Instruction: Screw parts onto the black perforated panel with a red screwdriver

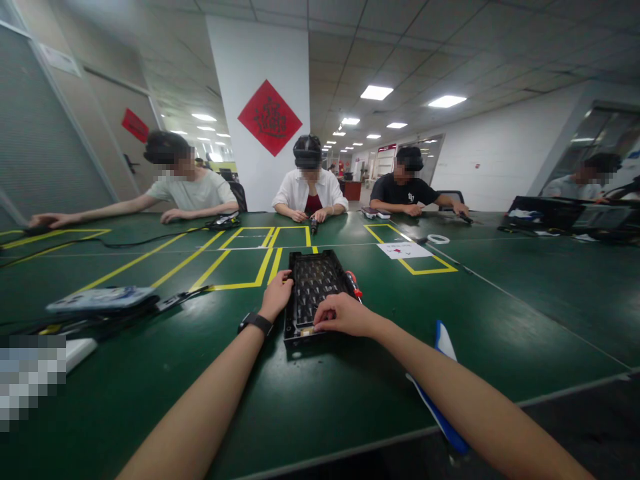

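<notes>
A black plastic tray-like frame (313, 283) with rows of small slots lies on the green table in front of me. My left hand (276, 293), with a black watch on its wrist, grips the frame's left edge. My right hand (340, 315) rests on the frame's near right corner, fingers curled and pressed down beside a small yellowish part. A red-handled screwdriver (353, 282) lies against the frame's right side, just beyond my right hand.
A blue-and-white object (443, 373) lies under my right forearm. Cables and a flat device (100, 300) sit at the left. Yellow tape (240, 267) marks boxes on the table. A paper sheet (404, 250) and tape roll (439, 239) lie beyond. Several people sit opposite.
</notes>
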### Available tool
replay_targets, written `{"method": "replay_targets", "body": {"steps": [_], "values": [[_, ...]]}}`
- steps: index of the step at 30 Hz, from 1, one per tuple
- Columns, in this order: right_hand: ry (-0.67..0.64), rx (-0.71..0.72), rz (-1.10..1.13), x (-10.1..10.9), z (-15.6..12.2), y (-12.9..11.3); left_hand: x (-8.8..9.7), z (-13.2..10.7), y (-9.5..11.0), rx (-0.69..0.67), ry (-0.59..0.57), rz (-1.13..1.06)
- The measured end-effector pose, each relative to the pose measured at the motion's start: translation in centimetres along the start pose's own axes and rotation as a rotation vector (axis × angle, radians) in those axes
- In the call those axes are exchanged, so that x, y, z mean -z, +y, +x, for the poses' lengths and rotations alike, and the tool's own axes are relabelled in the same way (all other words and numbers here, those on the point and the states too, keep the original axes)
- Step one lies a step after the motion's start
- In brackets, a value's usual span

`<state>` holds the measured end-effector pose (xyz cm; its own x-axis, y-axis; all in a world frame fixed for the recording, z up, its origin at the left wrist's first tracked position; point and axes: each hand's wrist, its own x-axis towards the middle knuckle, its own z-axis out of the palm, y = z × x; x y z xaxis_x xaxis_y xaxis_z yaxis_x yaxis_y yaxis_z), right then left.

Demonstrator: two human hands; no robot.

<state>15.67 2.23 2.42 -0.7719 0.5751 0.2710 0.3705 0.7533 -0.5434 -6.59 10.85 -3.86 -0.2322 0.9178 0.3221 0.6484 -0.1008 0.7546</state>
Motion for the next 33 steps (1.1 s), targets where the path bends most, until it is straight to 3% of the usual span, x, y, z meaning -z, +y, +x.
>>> {"method": "replay_targets", "body": {"steps": [33], "values": [[-0.033,-0.008,0.056,-0.23,-0.02,0.54,0.01,0.0,-0.13,-0.004,0.0,0.003]]}}
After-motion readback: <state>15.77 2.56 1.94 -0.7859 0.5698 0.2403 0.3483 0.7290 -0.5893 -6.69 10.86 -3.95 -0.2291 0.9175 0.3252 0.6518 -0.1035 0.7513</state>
